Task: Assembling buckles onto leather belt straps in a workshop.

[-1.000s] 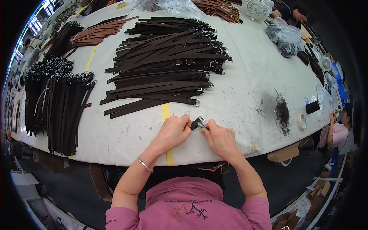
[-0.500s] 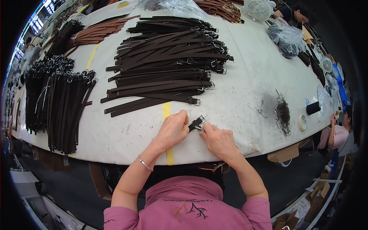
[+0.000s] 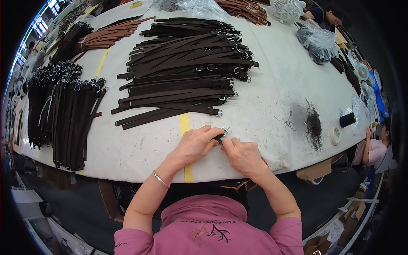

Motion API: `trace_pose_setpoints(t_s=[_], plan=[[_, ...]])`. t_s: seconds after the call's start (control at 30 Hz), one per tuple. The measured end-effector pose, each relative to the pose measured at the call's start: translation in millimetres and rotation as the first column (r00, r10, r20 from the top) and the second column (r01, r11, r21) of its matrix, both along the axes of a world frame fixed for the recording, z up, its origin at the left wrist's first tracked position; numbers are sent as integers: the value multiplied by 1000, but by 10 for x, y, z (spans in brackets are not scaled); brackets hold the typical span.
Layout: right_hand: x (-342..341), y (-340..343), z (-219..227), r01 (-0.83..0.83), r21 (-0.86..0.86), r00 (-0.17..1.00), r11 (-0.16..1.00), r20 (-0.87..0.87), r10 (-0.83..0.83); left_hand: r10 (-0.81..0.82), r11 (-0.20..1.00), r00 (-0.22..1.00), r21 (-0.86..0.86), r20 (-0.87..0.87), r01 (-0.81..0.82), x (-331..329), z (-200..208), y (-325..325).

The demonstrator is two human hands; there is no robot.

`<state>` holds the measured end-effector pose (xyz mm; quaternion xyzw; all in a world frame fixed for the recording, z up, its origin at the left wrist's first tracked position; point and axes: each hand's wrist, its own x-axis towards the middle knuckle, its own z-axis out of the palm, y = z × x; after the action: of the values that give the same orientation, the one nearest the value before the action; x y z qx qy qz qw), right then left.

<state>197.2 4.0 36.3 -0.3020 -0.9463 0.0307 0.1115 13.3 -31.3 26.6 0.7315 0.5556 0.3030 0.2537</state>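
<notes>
Near the front edge of the table, both my hands meet over the buckle end of a dark brown belt (image 3: 219,138). My left hand (image 3: 194,145) is closed on the belt, thumb and forefinger pinching it just behind the silver buckle (image 3: 225,131). My fingers cover most of this strap. Beside the buckle, my right hand (image 3: 245,158) is closed too, its fingertips pressed together against the belt's edge. Whatever it pinches is hidden by the fingers.
Beyond my hands lies a wide pile of dark belts (image 3: 182,72). Bundled belts (image 3: 70,123) hang over the left side. A clump of thread scraps (image 3: 313,127), a tape roll (image 3: 335,136) and a black thread spool (image 3: 347,120) sit at right. Co-workers are at the far right.
My left hand has shifted slightly toward the buckle, and its thumb and forefinger now reach forward over the strap. The dark, metal-tipped piece at my right fingertips is now mostly hidden.
</notes>
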Motion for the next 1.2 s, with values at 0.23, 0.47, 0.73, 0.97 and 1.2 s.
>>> trace_pose_setpoints(t_s=[0.23, 0.47, 0.73, 0.97, 1.2], plan=[[28, 22, 47, -29, -34, 999, 999, 23, 29, 49, 998, 990, -52, 135, -42, 4, -15, 37], [36, 30, 41, 79, -241, 995, 967, -44, -93, 47, 994, 992, -100, 115, -35, -47, -41, 50], [-9, 3, 32, 54, -183, 998, 982, -27, -60, 64, 985, 989, -168, 136, -41, -53, 73, 47], [-15, -9, 23, 29, -119, 999, 992, -24, -33, 13, 1000, 994, 2, 108, -13, -6, 11, 6], [-16, -20, 14, 49, -140, 998, 989, -25, -53, 7, 998, 995, 61, -100, -1, 30, -73, -19]])
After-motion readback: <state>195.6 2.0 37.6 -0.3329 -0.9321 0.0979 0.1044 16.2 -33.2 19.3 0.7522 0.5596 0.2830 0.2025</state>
